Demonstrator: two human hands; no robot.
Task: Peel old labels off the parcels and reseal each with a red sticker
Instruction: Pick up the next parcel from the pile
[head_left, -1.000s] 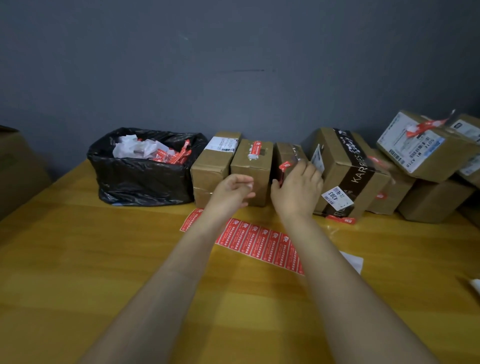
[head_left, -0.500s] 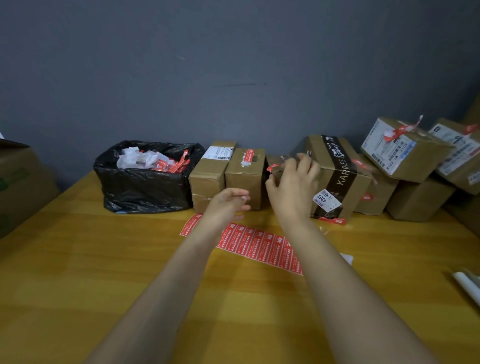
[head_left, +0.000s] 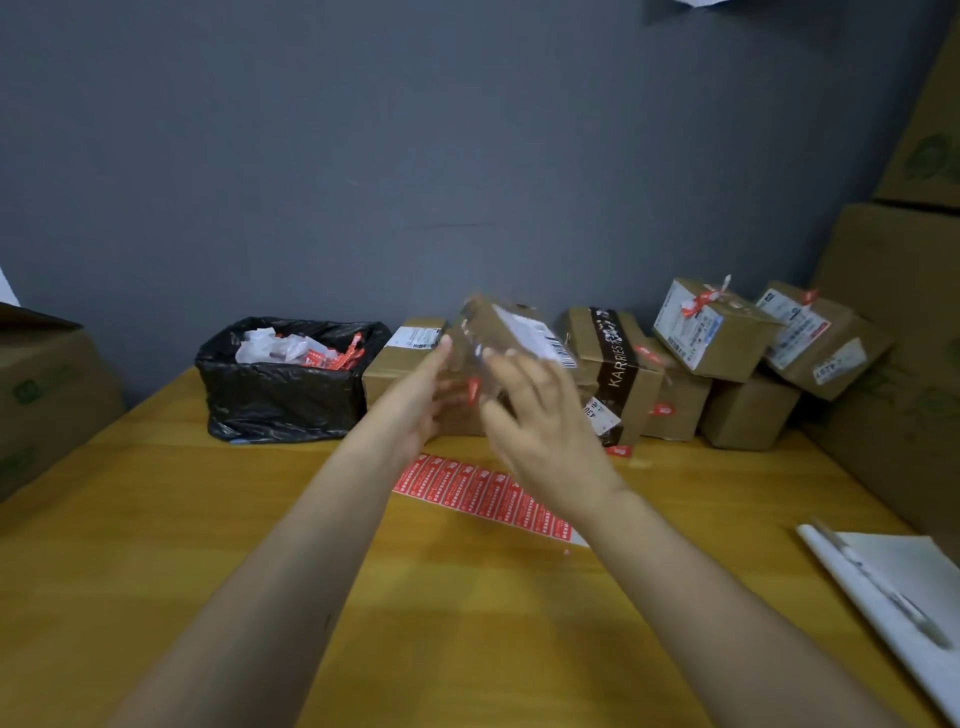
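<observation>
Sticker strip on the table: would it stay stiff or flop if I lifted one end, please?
The strip looks thin and long, lying flat on the table, so it would probably droop. Being paper-thin, it is likely very light and may slide when pushed.

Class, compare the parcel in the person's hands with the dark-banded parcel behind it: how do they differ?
The held parcel is raised and tilted; the dark-banded parcel sits on the table. The held parcel shows no band; the dark-banded parcel has a dark printed strip. Both are brown cardboard with white labels.
</observation>
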